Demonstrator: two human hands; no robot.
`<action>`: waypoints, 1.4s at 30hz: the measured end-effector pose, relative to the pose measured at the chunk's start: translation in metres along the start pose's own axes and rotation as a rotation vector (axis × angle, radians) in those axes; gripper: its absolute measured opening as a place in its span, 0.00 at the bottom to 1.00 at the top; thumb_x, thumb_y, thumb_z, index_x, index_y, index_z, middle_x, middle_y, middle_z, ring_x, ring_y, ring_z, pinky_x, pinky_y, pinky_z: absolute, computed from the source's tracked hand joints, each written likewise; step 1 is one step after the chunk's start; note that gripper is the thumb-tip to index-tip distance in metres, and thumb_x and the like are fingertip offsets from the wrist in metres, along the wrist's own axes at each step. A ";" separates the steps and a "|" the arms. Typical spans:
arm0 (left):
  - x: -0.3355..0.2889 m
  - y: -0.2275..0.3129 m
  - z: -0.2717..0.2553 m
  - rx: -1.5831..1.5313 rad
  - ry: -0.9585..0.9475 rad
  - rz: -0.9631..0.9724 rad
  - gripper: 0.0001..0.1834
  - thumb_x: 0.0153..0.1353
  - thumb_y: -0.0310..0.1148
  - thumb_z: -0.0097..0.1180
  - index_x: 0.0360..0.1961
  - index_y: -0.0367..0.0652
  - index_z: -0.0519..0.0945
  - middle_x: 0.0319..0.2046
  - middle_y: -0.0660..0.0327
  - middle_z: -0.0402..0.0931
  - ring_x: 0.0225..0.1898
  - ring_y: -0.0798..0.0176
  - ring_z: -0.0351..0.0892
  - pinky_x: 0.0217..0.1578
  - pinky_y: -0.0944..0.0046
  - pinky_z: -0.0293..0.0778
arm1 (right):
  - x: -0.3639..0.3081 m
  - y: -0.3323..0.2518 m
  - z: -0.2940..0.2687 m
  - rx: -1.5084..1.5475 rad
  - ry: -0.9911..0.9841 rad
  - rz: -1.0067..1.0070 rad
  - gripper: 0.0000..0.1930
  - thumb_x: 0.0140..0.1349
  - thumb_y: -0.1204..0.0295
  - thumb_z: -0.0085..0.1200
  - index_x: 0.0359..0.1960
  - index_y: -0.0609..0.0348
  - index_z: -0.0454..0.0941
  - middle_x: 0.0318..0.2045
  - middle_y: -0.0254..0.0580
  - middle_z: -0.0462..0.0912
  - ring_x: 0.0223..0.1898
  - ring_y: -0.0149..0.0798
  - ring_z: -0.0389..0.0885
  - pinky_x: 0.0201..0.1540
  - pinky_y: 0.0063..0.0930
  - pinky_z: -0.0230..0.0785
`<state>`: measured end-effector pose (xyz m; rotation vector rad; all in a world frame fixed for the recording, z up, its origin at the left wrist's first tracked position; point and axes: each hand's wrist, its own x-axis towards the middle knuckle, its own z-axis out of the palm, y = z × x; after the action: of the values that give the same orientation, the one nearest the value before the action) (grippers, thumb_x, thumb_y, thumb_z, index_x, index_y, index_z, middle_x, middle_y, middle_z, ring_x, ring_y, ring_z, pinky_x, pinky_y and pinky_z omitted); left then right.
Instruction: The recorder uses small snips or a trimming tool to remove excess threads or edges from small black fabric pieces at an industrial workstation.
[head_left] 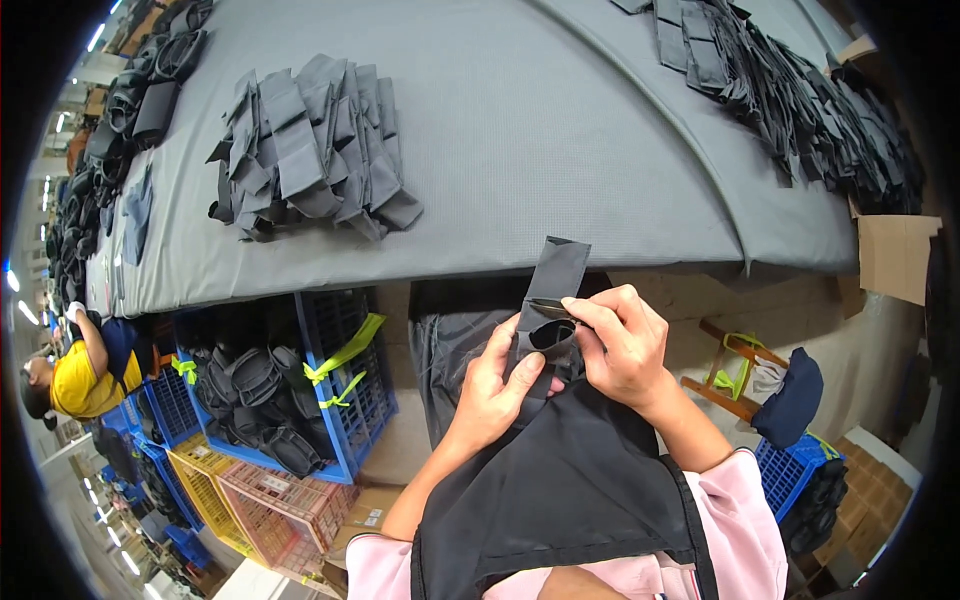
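Note:
A dark grey fabric pouch [558,270] is held up in front of me, just beyond the near edge of the table. Its flap stands up and its mouth gapes open. My left hand [490,388] grips the pouch from the left, thumb on its front and fingers behind. At the mouth, my right hand [630,348] is closed in a pinch on a thin, dark, pointed piece [545,303]; its kind is unclear. Below both hands, a black apron [590,480] covers my lap.
Piles of similar grey pouches [310,145] lie on the grey-covered table [500,130], with more [790,110] at far right. A blue crate [345,400] of black items stands lower left. A wooden stool [725,365] is at right. Someone in yellow [82,382] works at far left.

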<state>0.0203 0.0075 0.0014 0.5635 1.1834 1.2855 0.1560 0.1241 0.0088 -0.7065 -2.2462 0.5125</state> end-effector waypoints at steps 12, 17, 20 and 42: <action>-0.001 0.003 0.005 0.079 0.005 -0.022 0.25 0.65 0.34 0.51 0.61 0.36 0.63 0.41 0.56 0.77 0.32 0.64 0.82 0.36 0.67 0.76 | 0.002 -0.001 -0.001 0.009 -0.019 0.016 0.20 0.35 0.85 0.57 0.36 0.59 0.79 0.25 0.36 0.74 0.20 0.37 0.73 0.21 0.27 0.65; -0.001 0.003 0.004 0.082 0.021 -0.051 0.25 0.65 0.34 0.50 0.61 0.35 0.63 0.42 0.56 0.77 0.31 0.65 0.82 0.36 0.67 0.76 | -0.002 -0.001 0.005 0.048 -0.023 0.086 0.19 0.37 0.85 0.57 0.36 0.59 0.79 0.25 0.37 0.73 0.20 0.38 0.73 0.22 0.26 0.65; 0.000 0.000 0.002 0.037 0.035 -0.051 0.25 0.65 0.34 0.50 0.61 0.36 0.62 0.41 0.56 0.77 0.30 0.65 0.81 0.35 0.67 0.76 | 0.001 -0.004 0.003 0.223 -0.017 0.253 0.16 0.40 0.85 0.57 0.34 0.60 0.79 0.25 0.38 0.72 0.20 0.37 0.73 0.22 0.25 0.65; 0.035 0.017 -0.043 -0.533 0.208 -0.061 0.17 0.67 0.42 0.47 0.53 0.48 0.64 0.42 0.53 0.75 0.38 0.60 0.80 0.35 0.59 0.80 | -0.017 -0.025 0.003 0.276 -0.514 0.187 0.14 0.45 0.75 0.65 0.35 0.56 0.77 0.26 0.37 0.70 0.23 0.39 0.75 0.25 0.31 0.66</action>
<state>-0.0301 0.0322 -0.0112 0.0041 0.9563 1.5574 0.1554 0.0939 0.0113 -0.7003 -2.5085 1.1841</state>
